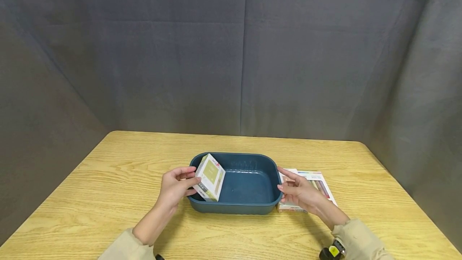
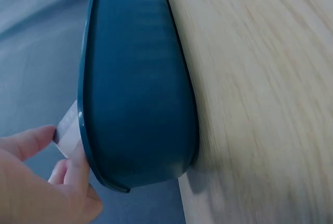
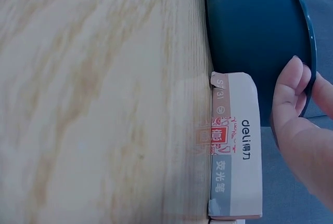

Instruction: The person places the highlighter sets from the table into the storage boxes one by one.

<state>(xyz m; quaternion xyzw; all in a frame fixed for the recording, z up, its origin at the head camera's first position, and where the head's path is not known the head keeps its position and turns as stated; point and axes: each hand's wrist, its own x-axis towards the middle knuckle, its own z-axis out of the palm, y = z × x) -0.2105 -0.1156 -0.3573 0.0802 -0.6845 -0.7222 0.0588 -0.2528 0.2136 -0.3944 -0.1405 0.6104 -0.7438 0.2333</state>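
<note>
A dark blue plastic basin (image 1: 247, 183) sits on the wooden table. In its left end a white-and-green cardboard box (image 1: 212, 177) leans at a tilt against the wall. My left hand (image 1: 177, 185) pinches that box at its left edge, thumb on the near face; in the left wrist view a corner of the box (image 2: 67, 129) pokes above the rim beside the fingers. At the opposite end, my right hand (image 1: 301, 191) grips the basin's rim, its fingers on both sides of the wall in the right wrist view.
Right of the basin, partly under my right hand, lie a highlighter box (image 3: 237, 146) with a deli label and a white box (image 1: 321, 183) showing coloured sticks through its front. Wooden tabletop (image 1: 137, 167) surrounds them, with a grey curtain (image 1: 180, 71) behind.
</note>
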